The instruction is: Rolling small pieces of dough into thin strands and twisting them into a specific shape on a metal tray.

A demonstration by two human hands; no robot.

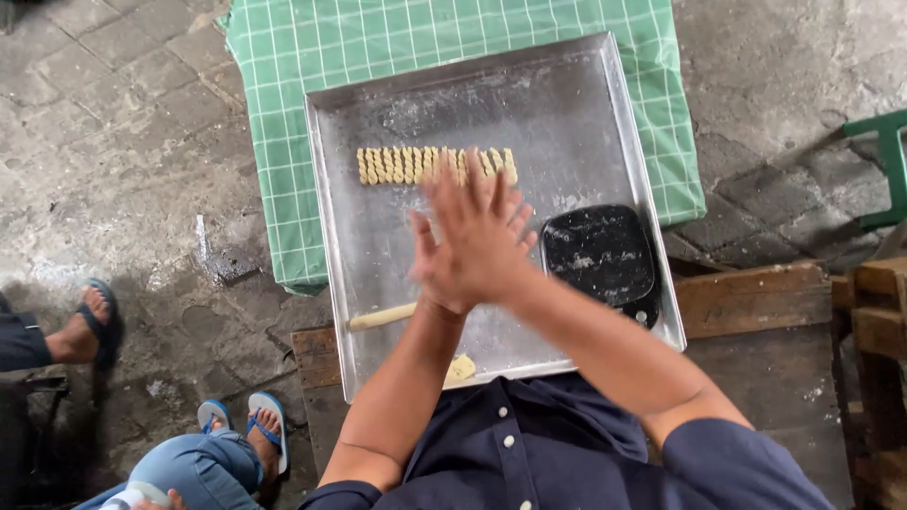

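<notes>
Head view, looking down past a dark blue buttoned shirt (529,453). Item one: left hand (442,274) and right hand (487,227), pressed palm to palm above the tray, fingers stretched out flat and pointing away from the body; neither is clenched, and whether any dough lies between the palms cannot be told. Item two: metal tray (378,236), square, dusted with flour, lying under both hands on a wooden bench (756,312). Item three: row of ridged dough pieces (435,164), pale yellow, lined side by side just beyond the fingertips, apart from the hands. Item four: dough roll (383,316), a thin pale rod lying on the tray beside the left wrist, on its outer side, its near end hidden by the forearm. Item five: dough lump (461,366), small, at the tray's near edge below the left forearm. Item six: black ridged board (605,257), floured, lying on the tray just to the right of the right hand, not touched. Item seven: green checked cloth (283,113), spread under the far part of the tray, beyond the hands. Item eight: paved floor (113,151), grey stone, to the left of the left arm. Item nine: other people's sandalled feet (94,326), well to the left of the left arm, and a second pair in blue sandals (241,420) nearer the left elbow.
</notes>
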